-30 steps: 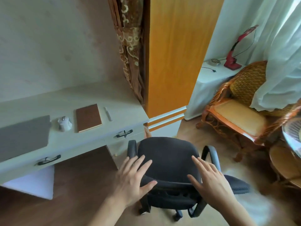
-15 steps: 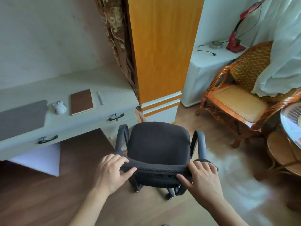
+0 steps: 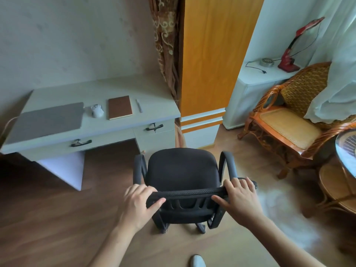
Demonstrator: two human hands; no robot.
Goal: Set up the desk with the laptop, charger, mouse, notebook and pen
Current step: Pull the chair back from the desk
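Note:
A black office chair (image 3: 183, 168) stands on the wooden floor in front of me, facing away. My left hand (image 3: 139, 203) grips the left end of its backrest top and my right hand (image 3: 239, 199) grips the right end. On the pale desk (image 3: 92, 93) at the left lie a closed grey laptop (image 3: 48, 121), a white mouse (image 3: 97, 111), a brown notebook (image 3: 119, 107) and a pale pen (image 3: 139, 106), side by side. A thin pale cable (image 3: 8, 122) runs off the laptop's left side; the charger itself is hidden.
An orange wardrobe (image 3: 215, 54) stands right of the desk. A rattan armchair (image 3: 289, 122) and a round rattan table (image 3: 339, 182) fill the right side. A white cabinet (image 3: 256, 89) carries a red lamp (image 3: 289, 54). The desk's drawers have dark handles (image 3: 81, 143).
Both hands went from hovering open over the chair's backrest to gripping its top edge. The chair has drawn back from the desk and the view has swung left.

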